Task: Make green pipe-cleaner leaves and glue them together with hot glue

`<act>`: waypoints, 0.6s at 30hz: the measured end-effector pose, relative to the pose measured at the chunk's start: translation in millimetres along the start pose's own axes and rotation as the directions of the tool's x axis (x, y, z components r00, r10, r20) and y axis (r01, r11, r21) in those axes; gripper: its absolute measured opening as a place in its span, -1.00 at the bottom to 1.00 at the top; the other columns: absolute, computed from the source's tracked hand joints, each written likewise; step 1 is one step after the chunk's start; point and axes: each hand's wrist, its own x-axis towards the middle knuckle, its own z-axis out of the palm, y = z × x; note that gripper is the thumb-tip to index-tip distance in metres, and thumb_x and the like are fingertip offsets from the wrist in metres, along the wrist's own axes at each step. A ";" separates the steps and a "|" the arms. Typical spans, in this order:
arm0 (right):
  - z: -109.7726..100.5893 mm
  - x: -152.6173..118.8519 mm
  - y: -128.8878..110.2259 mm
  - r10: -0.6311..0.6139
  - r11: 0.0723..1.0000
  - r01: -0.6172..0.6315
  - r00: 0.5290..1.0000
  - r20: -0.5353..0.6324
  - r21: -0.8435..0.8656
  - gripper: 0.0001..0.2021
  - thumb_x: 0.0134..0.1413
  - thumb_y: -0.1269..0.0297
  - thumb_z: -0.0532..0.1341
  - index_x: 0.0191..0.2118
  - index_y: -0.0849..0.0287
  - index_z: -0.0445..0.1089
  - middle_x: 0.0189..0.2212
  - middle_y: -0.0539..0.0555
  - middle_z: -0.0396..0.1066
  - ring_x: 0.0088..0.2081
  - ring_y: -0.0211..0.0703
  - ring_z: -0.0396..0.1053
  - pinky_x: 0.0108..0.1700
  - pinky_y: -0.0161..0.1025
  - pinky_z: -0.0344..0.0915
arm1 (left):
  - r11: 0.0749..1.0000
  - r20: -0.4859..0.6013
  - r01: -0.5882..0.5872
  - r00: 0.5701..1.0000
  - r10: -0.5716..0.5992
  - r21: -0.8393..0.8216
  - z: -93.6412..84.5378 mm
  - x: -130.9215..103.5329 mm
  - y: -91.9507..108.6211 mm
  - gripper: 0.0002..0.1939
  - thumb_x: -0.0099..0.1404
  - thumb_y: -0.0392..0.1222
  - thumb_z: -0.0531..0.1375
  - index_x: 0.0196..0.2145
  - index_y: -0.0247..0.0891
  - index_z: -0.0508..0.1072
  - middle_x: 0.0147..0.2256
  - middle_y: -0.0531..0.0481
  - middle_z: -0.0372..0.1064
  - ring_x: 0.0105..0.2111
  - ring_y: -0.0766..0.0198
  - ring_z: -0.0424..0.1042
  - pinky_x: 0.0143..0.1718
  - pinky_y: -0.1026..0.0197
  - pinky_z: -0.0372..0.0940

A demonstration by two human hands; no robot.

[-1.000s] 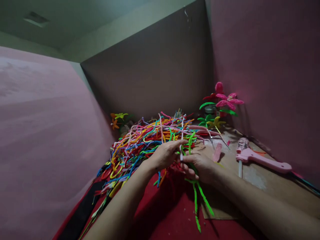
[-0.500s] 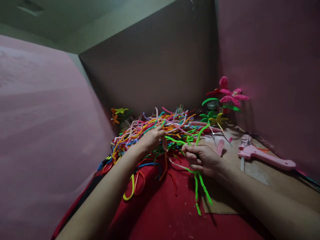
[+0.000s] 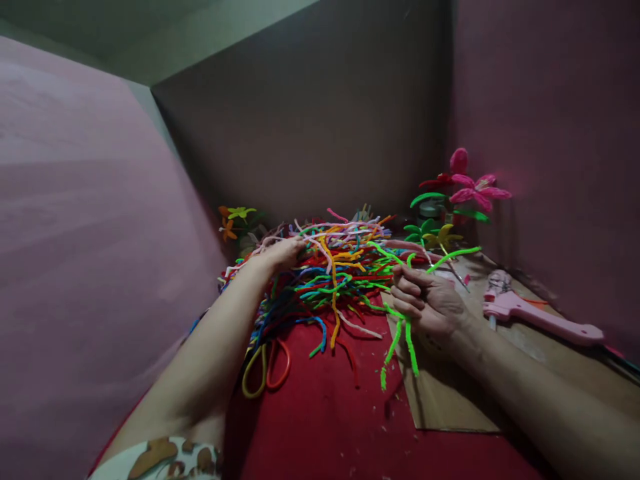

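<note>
Nearest, a patterned sleeve [image 3: 165, 457] has come into view on the left arm, the red surface [image 3: 320, 400] just past it. Over the edge of the cardboard [image 3: 450, 413], the right hand [image 3: 423, 300] keeps its grip closed around the green stems [image 3: 411, 347], ends poking out above and below. And the left hand [image 3: 285, 255] has gone! A second ago both met at that bunch; now it's into the tangled pile [image 3: 345, 267], whether pinching anything I can't tell. Two-handed work looks paused, right hand minding the bunch alone. Farther back, a pink flower [image 3: 480, 192] stands by the wall.
</note>
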 end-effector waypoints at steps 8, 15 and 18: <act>-3.3 0.6 -1.4 0.000 1.000 0.000 1.000 -0.001 -0.004 -0.85 0.11 0.39 0.03 -0.43 0.24 0.29 -0.77 -0.18 -0.21 -0.74 -0.41 -0.29 -0.77 -0.47 -0.13 | 0.967 0.159 -0.083 0.979 0.124 -0.241 -36.9 -45.7 9.4 -0.56 0.07 -0.16 0.17 -0.04 -0.05 0.35 0.14 0.02 0.06 0.12 0.12 0.04 0.07 0.06 0.03; -2.1 -0.7 -1.3 -0.013 1.000 0.013 1.000 0.001 0.011 -0.75 0.16 0.37 -0.04 -0.45 0.25 0.30 -0.78 -0.17 -0.20 -0.75 -0.41 -0.30 -0.76 -0.45 -0.16 | 0.960 -0.050 -0.170 0.985 0.163 -0.223 -38.7 -69.0 56.8 -0.66 0.14 -0.03 0.15 -0.11 -0.09 0.39 0.02 -0.06 0.18 0.03 0.14 0.15 0.02 0.01 0.10; -3.6 -1.8 -0.7 -0.005 1.000 0.005 1.000 0.012 0.011 -0.75 0.16 0.37 -0.04 -0.46 0.24 0.30 -0.77 -0.17 -0.20 -0.75 -0.40 -0.29 -0.76 -0.45 -0.15 | 0.970 -0.183 -0.207 0.966 0.182 -0.131 -7.1 -72.3 84.2 -0.53 0.06 -0.03 0.22 -0.06 -0.14 0.33 -0.03 -0.13 0.20 -0.02 0.10 0.17 -0.03 -0.03 0.13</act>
